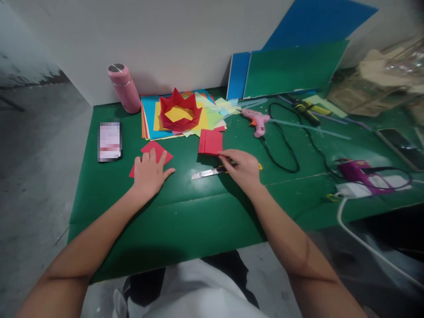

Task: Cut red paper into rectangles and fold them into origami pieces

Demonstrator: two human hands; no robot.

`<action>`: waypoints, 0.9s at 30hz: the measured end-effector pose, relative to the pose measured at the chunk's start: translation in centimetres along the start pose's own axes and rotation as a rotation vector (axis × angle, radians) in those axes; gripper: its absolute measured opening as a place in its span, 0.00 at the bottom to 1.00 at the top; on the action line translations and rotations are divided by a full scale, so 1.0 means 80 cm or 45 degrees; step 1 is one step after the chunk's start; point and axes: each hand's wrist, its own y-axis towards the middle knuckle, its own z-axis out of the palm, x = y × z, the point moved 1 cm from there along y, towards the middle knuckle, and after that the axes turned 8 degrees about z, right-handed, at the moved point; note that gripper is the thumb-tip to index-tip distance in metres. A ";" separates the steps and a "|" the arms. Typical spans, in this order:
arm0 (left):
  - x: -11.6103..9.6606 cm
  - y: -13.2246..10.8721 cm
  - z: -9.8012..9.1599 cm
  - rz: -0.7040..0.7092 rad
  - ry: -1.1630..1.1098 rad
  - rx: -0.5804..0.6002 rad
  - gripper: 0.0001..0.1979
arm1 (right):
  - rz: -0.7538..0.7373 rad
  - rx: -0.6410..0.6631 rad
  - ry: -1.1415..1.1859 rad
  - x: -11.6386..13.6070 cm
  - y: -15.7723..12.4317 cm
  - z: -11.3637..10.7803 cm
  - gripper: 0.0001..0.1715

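My left hand (149,173) lies flat with fingers spread on a folded red paper sheet (155,152) on the green table (185,212). My right hand (241,167) is closed around a utility knife (206,173) lying on the table, its blade pointing left. Just beyond that hand sits a small stack of red paper squares (210,141). Further back a folded red and yellow paper crown (179,112) rests on a pile of coloured paper sheets (202,115).
A pink bottle (125,88) stands at the back left, a phone (110,141) lies left. A pink glue gun (256,119) with black cord, a purple glue gun (359,171), a power strip (354,190), and blue and green boards (291,68) lie right.
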 end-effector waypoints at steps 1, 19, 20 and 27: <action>0.003 0.003 0.000 -0.024 -0.005 -0.009 0.30 | -0.005 -0.008 0.006 0.000 0.000 0.000 0.12; -0.009 0.012 0.003 0.356 -0.431 -0.274 0.15 | 0.189 -0.133 0.096 -0.014 0.009 -0.010 0.07; -0.011 0.012 0.002 0.387 -0.469 -0.286 0.14 | 0.233 -0.136 0.159 -0.014 0.009 -0.013 0.08; -0.029 0.007 0.000 0.505 -0.753 -0.213 0.13 | 0.305 -0.376 0.523 -0.010 0.009 -0.029 0.08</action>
